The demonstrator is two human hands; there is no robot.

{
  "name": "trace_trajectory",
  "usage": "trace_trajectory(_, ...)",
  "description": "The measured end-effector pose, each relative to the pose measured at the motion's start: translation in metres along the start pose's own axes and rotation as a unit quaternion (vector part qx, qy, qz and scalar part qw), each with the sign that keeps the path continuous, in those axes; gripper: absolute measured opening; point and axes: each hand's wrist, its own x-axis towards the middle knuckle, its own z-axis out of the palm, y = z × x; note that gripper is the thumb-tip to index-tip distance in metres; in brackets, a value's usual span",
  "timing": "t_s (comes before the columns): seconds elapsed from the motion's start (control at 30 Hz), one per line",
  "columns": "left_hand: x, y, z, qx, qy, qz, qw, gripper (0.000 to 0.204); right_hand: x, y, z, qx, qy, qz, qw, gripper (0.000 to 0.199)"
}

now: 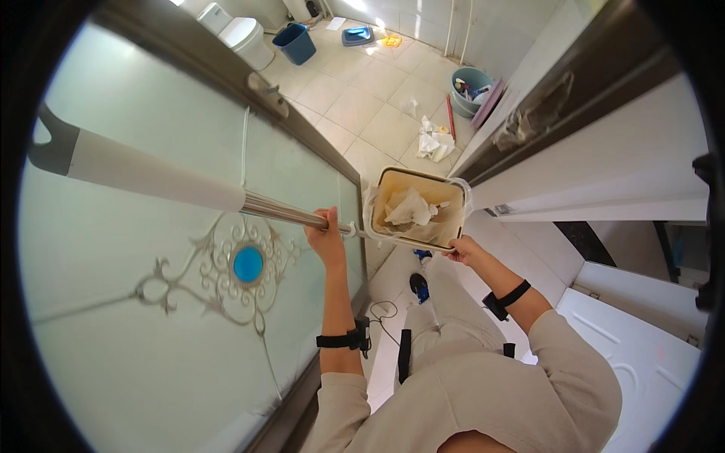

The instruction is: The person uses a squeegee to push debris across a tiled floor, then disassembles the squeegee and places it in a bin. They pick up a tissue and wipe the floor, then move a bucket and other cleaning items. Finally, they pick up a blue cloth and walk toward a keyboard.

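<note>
My left hand (326, 237) is closed around the metal shaft of a long-handled pole (151, 170), which has a thick white sleeve and a grey loop at its upper end. The pole slants across the glass door, and its lower end is hidden near the bin. With my right hand (466, 251) I grip the near right rim of a cream waste bin (432, 183), my fingers partly hidden by it. A thin bag lines the bin and folds over its edge. Crumpled tissues (411, 209) lie inside. The bin is tilted, so its inside shows.
A frosted glass door (151, 241) stands at left, a dark door frame (574, 106) at right. On the tiled floor beyond lie crumpled papers (435, 141) and a red stick (451, 117). Farther off are a teal bucket (470, 81), blue bin (294, 47) and toilet (240, 34).
</note>
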Motion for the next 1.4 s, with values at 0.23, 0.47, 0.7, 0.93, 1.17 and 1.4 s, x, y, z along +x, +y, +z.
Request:
trace_trajectory(0.23, 0.084, -0.049, 0.029, -0.067, -0.017, -0.062, 0.996, 0.020, 0.061, -0.050, 0.056, 0.000, 0.046, 0.000, 0.999, 0.020)
trace_trajectory(0.47, 0.146, -0.047, 0.063, -0.108, -0.030, -0.044, 0.993, 0.024, 0.085, -0.074, 0.077, 0.015, 0.058, -0.029, 0.998, 0.021)
trace_trajectory(0.7, 0.248, -0.044, 0.129, -0.100, -0.069, -0.013, 0.993, 0.023, 0.123, -0.130, 0.077, 0.066, 0.076, -0.035, 0.994, 0.028)
trace_trajectory(0.93, 0.366, -0.028, 0.208, -0.088, -0.142, 0.027, 0.986, 0.020, 0.172, -0.195, 0.074, 0.158, 0.115, -0.049, 0.980, 0.020)
trace_trajectory(1.17, 0.474, -0.010, 0.302, -0.082, -0.228, 0.044, 0.969, 0.014, 0.211, -0.271, 0.066, 0.258, 0.134, -0.053, 0.955, 0.022)
trace_trajectory(1.4, 0.571, 0.012, 0.430, -0.041, -0.341, 0.089, 0.935, 0.013, 0.269, -0.362, 0.041, 0.302, 0.149, -0.047, 0.941, 0.022)
